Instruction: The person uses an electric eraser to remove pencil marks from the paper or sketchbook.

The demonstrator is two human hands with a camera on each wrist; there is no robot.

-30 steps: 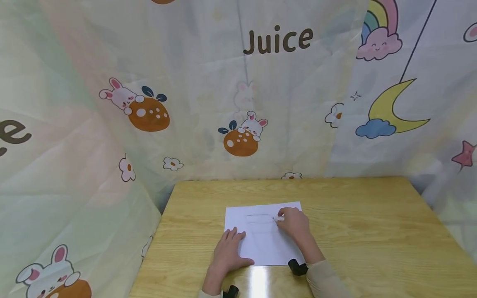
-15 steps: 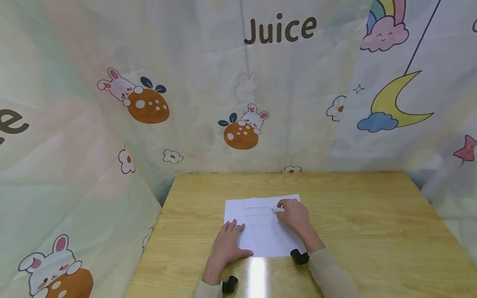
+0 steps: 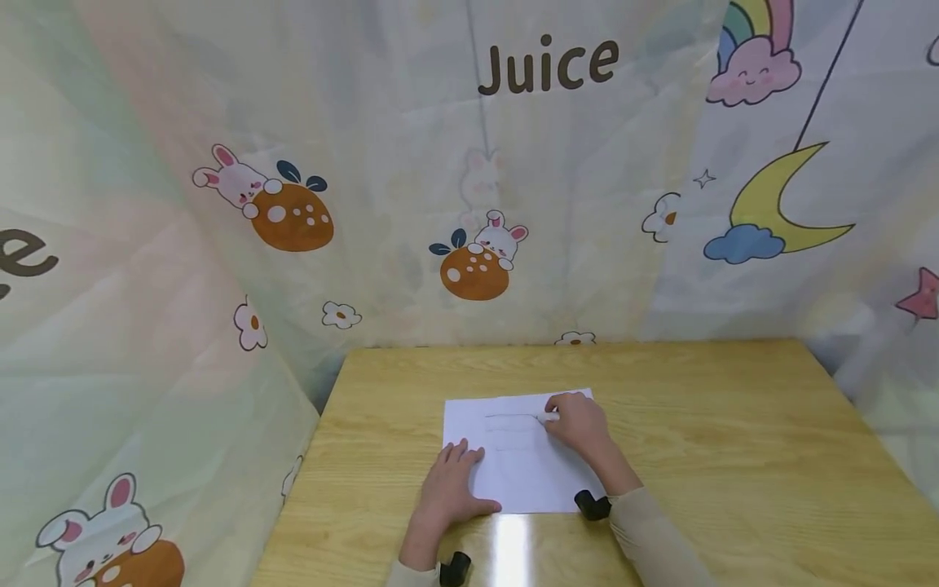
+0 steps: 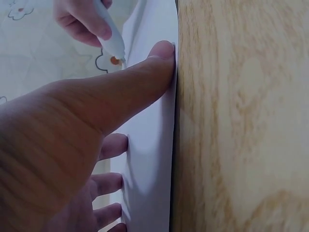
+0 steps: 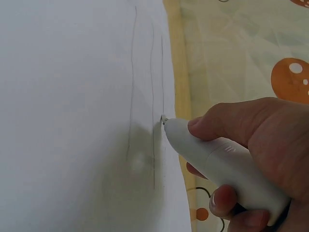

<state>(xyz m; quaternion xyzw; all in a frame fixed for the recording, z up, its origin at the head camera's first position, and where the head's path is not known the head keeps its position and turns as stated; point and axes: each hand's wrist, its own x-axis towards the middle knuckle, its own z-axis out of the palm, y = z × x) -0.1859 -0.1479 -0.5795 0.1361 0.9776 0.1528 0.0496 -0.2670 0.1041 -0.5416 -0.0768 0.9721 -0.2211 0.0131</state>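
A white sheet of paper [image 3: 524,481] lies on the wooden table, with several thin lines running across its upper part. My left hand [image 3: 449,487] rests on its lower left corner, fingers spread; the thumb [image 4: 145,72] lies along the near edge in the left wrist view. My right hand [image 3: 581,428] grips a thick white pen-shaped tool [image 5: 212,157] between thumb and fingers. Its small narrow tip touches the paper at the end of the line nearest the far edge. What kind of tip it has is too small to tell.
The wooden table [image 3: 719,440] extends on both sides of the paper. Behind and to the left hangs a printed fabric curtain [image 3: 389,163] with rabbits, fruit and flowers. Black wrist mounts [image 3: 592,505] sit at both cuffs.
The head view shifts slightly up and down. The white tool's tip stays near the right end of the far line, and the left hand keeps its place on the paper.
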